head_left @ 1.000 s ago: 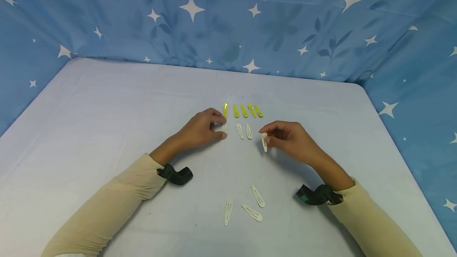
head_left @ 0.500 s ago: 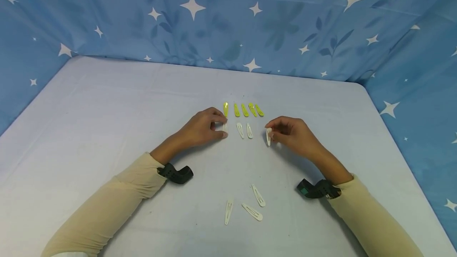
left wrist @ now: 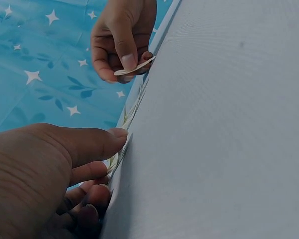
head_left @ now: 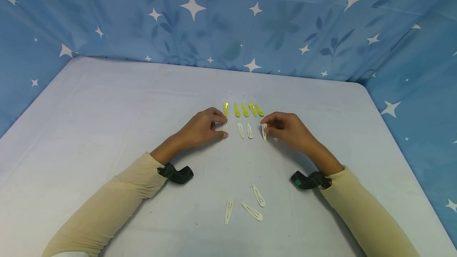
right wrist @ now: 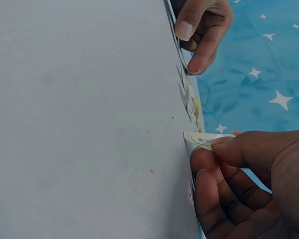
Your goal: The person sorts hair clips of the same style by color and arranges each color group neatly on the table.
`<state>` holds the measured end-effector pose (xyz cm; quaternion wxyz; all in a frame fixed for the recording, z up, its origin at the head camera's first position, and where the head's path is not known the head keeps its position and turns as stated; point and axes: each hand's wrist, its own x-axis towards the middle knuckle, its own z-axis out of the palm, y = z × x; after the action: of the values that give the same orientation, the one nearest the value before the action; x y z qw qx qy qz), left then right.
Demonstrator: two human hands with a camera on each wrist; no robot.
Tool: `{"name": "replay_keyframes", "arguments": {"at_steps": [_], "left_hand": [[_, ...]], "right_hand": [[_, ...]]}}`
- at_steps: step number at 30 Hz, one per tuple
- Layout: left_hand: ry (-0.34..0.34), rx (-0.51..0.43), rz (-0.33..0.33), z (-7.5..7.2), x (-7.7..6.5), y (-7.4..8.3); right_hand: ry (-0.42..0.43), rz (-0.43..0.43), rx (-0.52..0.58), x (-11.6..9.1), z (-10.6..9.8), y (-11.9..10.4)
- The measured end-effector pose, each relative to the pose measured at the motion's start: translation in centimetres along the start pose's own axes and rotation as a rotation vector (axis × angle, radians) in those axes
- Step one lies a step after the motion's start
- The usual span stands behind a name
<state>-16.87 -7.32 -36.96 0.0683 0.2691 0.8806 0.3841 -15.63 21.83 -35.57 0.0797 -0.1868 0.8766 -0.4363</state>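
Note:
My right hand (head_left: 290,131) pinches a white snap hair clip (head_left: 264,133) between thumb and fingers, its narrow end pointing down toward the table. In the right wrist view that clip (right wrist: 202,139) sticks out past the thumb tip. At the left, my left hand (head_left: 202,129) holds another white hair clip (head_left: 225,127) at its two ends, index finger at the far end and thumb at the near one. Between the hands lie two more white clips, one (head_left: 240,130) beside the other (head_left: 250,131), in line with the held ones.
Several yellow hair clips (head_left: 245,110) form a row just beyond the white ones. Nearer the front, three loose white clips lie at angles, among them one at the left (head_left: 229,211). A white cloth (head_left: 118,102) covers the table, with a blue starred curtain (head_left: 228,23) behind.
My right hand has moved away from me with its hair clip, swinging slightly right and then back left toward the white row. The left hand has stayed in place.

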Motion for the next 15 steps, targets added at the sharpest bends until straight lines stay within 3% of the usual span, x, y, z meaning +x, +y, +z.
{"name": "replay_keyframes", "arguments": {"at_steps": [8, 15], "left_hand": [[0.002, 0.000, -0.001, -0.1, 0.1, 0.0], [0.000, 0.005, 0.007, 0.0, 0.1, -0.1]], "right_hand": [[-0.005, -0.016, -0.026, 0.9, 0.2, -0.1], [0.014, 0.025, -0.078, 1.5, 0.4, -0.3]]}}
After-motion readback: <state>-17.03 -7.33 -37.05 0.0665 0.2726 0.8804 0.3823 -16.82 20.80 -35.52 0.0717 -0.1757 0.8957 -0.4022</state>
